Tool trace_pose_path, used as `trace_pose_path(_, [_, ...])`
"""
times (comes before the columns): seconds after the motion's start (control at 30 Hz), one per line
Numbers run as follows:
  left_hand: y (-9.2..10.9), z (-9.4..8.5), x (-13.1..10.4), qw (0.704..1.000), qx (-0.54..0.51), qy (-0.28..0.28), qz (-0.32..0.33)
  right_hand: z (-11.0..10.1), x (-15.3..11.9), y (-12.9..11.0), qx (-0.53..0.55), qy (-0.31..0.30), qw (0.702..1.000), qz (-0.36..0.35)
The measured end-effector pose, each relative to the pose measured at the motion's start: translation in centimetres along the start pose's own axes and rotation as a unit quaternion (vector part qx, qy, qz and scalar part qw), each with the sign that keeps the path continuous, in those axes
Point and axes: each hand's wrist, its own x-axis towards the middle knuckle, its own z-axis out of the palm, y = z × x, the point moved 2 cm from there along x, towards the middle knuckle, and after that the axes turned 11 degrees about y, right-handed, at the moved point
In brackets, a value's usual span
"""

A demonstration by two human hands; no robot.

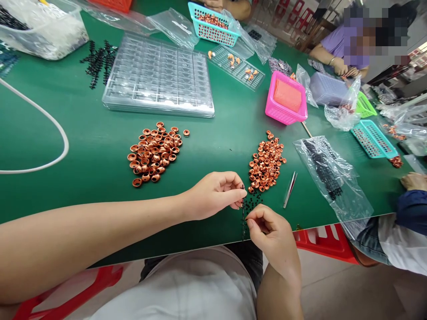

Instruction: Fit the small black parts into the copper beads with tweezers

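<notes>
Near the table's front edge, my left hand (pixel 222 195) pinches the upper end of a thin black plastic strip with short side stubs (pixel 243 222), which hangs roughly upright. My right hand (pixel 271 233) is closed in a pinch at the strip's right side; whatever lies between its fingertips is too small to make out. Tiny black pieces (pixel 254 201) are scattered between the two hands. Just beyond them lies a heap of small copper-coloured cups (pixel 267 164). A second heap of larger copper-coloured cups (pixel 155 151) sits further left. Tweezers (pixel 290 190) rest right of my right hand.
Stacked clear trays (pixel 160 75) stand at the back, with black strips (pixel 98 62) beside them. A pink basket (pixel 287 100), a blue basket (pixel 213 26) and a bag of black strips (pixel 328 173) surround the work area. A white cable (pixel 63 133) curves at left. Co-workers sit nearby.
</notes>
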Motion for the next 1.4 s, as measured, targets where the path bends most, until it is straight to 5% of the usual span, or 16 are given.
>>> trace_pose_path(0.57, [-0.1, 0.2, -0.3, 1.000, -0.020, -0.023, 0.003, 1.0, 0.0, -0.1, 0.063, -0.042, 0.997, 0.020])
trace_pose_path(0.87, [-0.2, -0.1, -0.1, 0.998, -0.051, -0.042, 0.001, 0.0, 0.2, 0.9, 0.104, 0.085, 0.991, 0.016])
trace_pose_path(1.03, [-0.5, -0.1, -0.3, 0.997, -0.039, -0.060, 0.002, -0.1, 0.3, 0.9, 0.098, 0.095, 0.991, 0.009])
trace_pose_path(1.4, [-0.7, 0.8, -1.0, 0.989, 0.146, -0.030, 0.009, 0.8, 0.3, 0.4, 0.039, 0.152, 0.987, -0.027])
